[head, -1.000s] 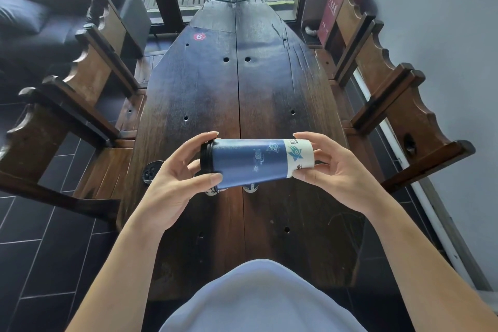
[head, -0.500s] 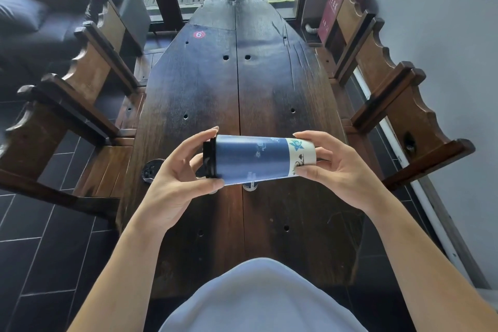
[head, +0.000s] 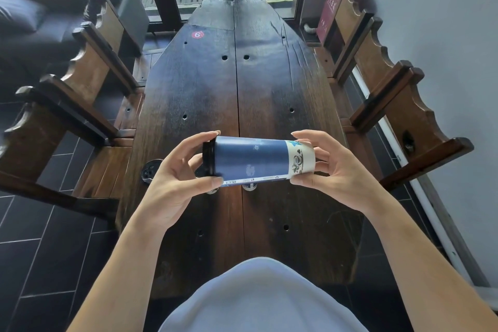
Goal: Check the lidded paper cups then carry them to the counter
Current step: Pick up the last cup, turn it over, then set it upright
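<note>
red sticker reading "6", on table

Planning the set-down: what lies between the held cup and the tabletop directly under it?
In the head view, the tops of other cups peek out just under the held cup, standing on the table. How many is unclear.

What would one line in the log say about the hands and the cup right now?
stage: checking | lidded paper cup: sideways above wooden table | left hand: grips lid end | right hand: grips base end

Head view, down over table
</note>
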`<action>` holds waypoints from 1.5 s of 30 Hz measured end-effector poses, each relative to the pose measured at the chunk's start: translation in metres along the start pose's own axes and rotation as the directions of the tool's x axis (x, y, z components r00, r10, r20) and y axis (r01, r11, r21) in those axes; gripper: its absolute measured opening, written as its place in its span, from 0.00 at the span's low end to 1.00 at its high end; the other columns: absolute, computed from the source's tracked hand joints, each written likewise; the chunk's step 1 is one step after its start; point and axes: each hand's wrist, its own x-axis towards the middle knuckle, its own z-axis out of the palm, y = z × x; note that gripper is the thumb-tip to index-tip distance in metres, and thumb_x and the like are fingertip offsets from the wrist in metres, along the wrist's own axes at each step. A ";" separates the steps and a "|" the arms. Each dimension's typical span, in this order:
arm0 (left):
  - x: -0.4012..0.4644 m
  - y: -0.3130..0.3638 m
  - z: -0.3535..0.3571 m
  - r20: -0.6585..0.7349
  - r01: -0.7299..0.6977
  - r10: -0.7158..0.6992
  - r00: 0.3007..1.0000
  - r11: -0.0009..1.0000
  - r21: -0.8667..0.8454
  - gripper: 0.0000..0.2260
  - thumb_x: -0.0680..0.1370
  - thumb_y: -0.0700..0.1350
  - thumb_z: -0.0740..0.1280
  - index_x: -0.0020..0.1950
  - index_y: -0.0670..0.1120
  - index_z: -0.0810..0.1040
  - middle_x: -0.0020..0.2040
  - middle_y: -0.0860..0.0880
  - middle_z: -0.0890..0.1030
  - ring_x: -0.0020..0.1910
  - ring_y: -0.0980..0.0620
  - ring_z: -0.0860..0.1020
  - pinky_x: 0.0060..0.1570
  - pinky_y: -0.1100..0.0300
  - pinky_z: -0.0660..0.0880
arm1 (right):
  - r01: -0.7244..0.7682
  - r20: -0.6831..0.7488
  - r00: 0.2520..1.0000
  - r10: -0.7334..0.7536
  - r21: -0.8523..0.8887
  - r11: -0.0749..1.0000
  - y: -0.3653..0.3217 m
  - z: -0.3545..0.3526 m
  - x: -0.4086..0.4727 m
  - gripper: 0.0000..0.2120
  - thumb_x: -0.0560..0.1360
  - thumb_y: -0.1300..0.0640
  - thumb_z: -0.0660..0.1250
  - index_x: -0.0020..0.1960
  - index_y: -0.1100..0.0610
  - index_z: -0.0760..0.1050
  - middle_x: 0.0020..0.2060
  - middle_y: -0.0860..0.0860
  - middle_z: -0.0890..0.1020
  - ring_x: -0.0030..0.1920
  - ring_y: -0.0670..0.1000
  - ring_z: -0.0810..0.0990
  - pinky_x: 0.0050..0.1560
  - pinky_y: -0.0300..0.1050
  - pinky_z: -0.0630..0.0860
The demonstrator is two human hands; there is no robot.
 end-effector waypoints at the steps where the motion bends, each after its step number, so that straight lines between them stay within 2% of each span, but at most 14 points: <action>1: 0.000 0.000 0.000 -0.002 0.005 -0.005 1.000 1.000 -0.007 0.32 0.70 0.38 0.80 0.73 0.51 0.78 0.74 0.43 0.75 0.68 0.41 0.76 0.54 0.43 0.82 | 0.005 0.004 1.000 -0.005 0.000 1.000 0.000 -0.001 0.000 0.31 0.69 0.48 0.78 0.70 0.40 0.71 0.58 0.35 0.79 0.65 0.48 0.79 0.58 0.41 0.82; 5: 0.000 0.000 0.000 -0.004 -0.001 0.001 1.000 1.000 -0.019 0.33 0.70 0.38 0.80 0.74 0.51 0.77 0.75 0.43 0.75 0.71 0.37 0.75 0.59 0.37 0.80 | 0.000 0.008 1.000 0.000 -0.005 1.000 0.001 -0.001 -0.002 0.30 0.71 0.46 0.76 0.70 0.38 0.71 0.58 0.33 0.79 0.65 0.46 0.79 0.58 0.42 0.82; 9: -0.002 0.000 0.001 -0.004 0.003 -0.004 1.000 1.000 -0.009 0.32 0.70 0.38 0.79 0.73 0.51 0.78 0.75 0.43 0.76 0.70 0.38 0.76 0.61 0.25 0.73 | 0.005 -0.004 1.000 -0.005 0.005 1.000 0.002 -0.001 -0.004 0.28 0.72 0.47 0.76 0.69 0.37 0.71 0.57 0.35 0.80 0.64 0.47 0.80 0.56 0.40 0.82; 12: -0.004 0.002 0.003 -0.012 0.006 -0.007 1.000 1.000 -0.010 0.32 0.70 0.38 0.79 0.72 0.52 0.79 0.74 0.43 0.77 0.70 0.36 0.76 0.60 0.23 0.72 | -0.009 -0.004 1.000 0.009 0.031 0.999 0.002 0.000 -0.006 0.23 0.73 0.45 0.74 0.66 0.35 0.72 0.55 0.37 0.80 0.63 0.48 0.81 0.53 0.38 0.82; 16: -0.004 0.003 0.005 -0.022 0.012 -0.012 1.000 1.000 0.004 0.31 0.70 0.39 0.78 0.72 0.52 0.79 0.73 0.43 0.78 0.71 0.37 0.76 0.61 0.27 0.75 | -0.026 -0.011 1.000 0.027 0.026 0.999 0.002 0.000 -0.006 0.21 0.74 0.44 0.73 0.64 0.29 0.72 0.54 0.36 0.80 0.63 0.47 0.81 0.52 0.38 0.82; 21: 0.000 0.009 0.011 -0.075 0.004 -0.010 0.997 0.997 -0.080 0.29 0.71 0.40 0.76 0.72 0.54 0.79 0.69 0.47 0.81 0.67 0.43 0.79 0.57 0.48 0.83 | -0.086 0.023 0.996 0.085 0.066 0.994 0.003 -0.001 -0.010 0.19 0.77 0.44 0.69 0.65 0.28 0.73 0.57 0.37 0.81 0.64 0.44 0.80 0.53 0.38 0.82; 23: 0.006 0.012 0.017 -0.117 -0.001 -0.012 0.993 0.994 -0.111 0.29 0.73 0.41 0.75 0.74 0.52 0.77 0.68 0.47 0.81 0.66 0.44 0.81 0.58 0.47 0.83 | -0.112 0.059 0.992 0.107 0.074 0.991 0.005 0.000 -0.012 0.22 0.76 0.47 0.72 0.67 0.33 0.73 0.58 0.39 0.82 0.63 0.46 0.81 0.53 0.39 0.82; 26: 0.017 0.017 0.035 -0.151 0.005 -0.027 0.988 0.989 -0.146 0.35 0.69 0.53 0.83 0.74 0.51 0.75 0.64 0.45 0.83 0.62 0.45 0.83 0.58 0.48 0.83 | -0.155 0.142 0.979 0.148 0.043 0.987 0.009 0.012 -0.013 0.29 0.73 0.46 0.78 0.71 0.38 0.71 0.60 0.42 0.83 0.62 0.47 0.83 0.56 0.38 0.81; 28: 0.025 0.021 0.048 -0.140 0.032 -0.055 0.989 0.986 -0.161 0.41 0.66 0.60 0.85 0.74 0.50 0.74 0.63 0.44 0.83 0.59 0.45 0.83 0.56 0.49 0.83 | -0.175 0.181 0.969 0.169 0.017 0.984 0.011 0.025 -0.013 0.32 0.71 0.46 0.80 0.70 0.37 0.69 0.61 0.41 0.82 0.62 0.45 0.82 0.57 0.37 0.81; 31: 0.036 0.026 0.069 -0.102 0.064 -0.082 0.991 0.984 -0.166 0.42 0.66 0.63 0.83 0.75 0.50 0.73 0.63 0.45 0.84 0.57 0.44 0.84 0.55 0.49 0.82 | -0.196 0.200 0.962 0.186 0.031 0.980 0.014 0.045 -0.014 0.36 0.68 0.46 0.82 0.68 0.32 0.66 0.62 0.36 0.80 0.63 0.41 0.80 0.55 0.35 0.80; 36: 0.047 0.024 0.089 -0.107 0.110 -0.118 0.987 0.991 -0.082 0.29 0.77 0.54 0.72 0.77 0.49 0.72 0.66 0.47 0.83 0.62 0.46 0.82 0.55 0.49 0.79 | -0.209 0.175 0.964 0.199 0.040 0.977 0.016 0.065 -0.013 0.41 0.66 0.44 0.82 0.68 0.27 0.61 0.62 0.29 0.77 0.64 0.34 0.76 0.52 0.27 0.77; 39: 0.049 0.022 0.093 -0.095 0.131 -0.138 0.986 0.989 -0.072 0.32 0.74 0.56 0.73 0.77 0.51 0.73 0.66 0.47 0.84 0.62 0.46 0.82 0.56 0.49 0.80 | -0.218 0.176 0.962 0.206 0.047 0.975 0.018 0.063 -0.015 0.41 0.66 0.45 0.82 0.68 0.27 0.59 0.62 0.28 0.76 0.64 0.33 0.75 0.52 0.26 0.76; 43: 0.050 0.020 0.095 -0.091 0.153 -0.159 0.983 0.985 -0.078 0.35 0.71 0.56 0.74 0.76 0.46 0.73 0.67 0.45 0.83 0.62 0.47 0.82 0.56 0.50 0.79 | -0.243 0.197 0.953 0.231 0.040 0.969 0.022 0.056 -0.019 0.42 0.67 0.46 0.82 0.69 0.27 0.59 0.61 0.27 0.76 0.64 0.32 0.75 0.52 0.27 0.77; 45: 0.050 0.018 0.097 -0.091 0.158 -0.165 0.982 0.984 -0.086 0.34 0.71 0.55 0.74 0.75 0.45 0.73 0.66 0.45 0.83 0.61 0.48 0.82 0.54 0.51 0.80 | -0.255 0.219 0.946 0.239 0.051 0.965 0.022 0.046 -0.018 0.41 0.68 0.41 0.80 0.70 0.26 0.58 0.64 0.29 0.75 0.65 0.33 0.75 0.58 0.33 0.79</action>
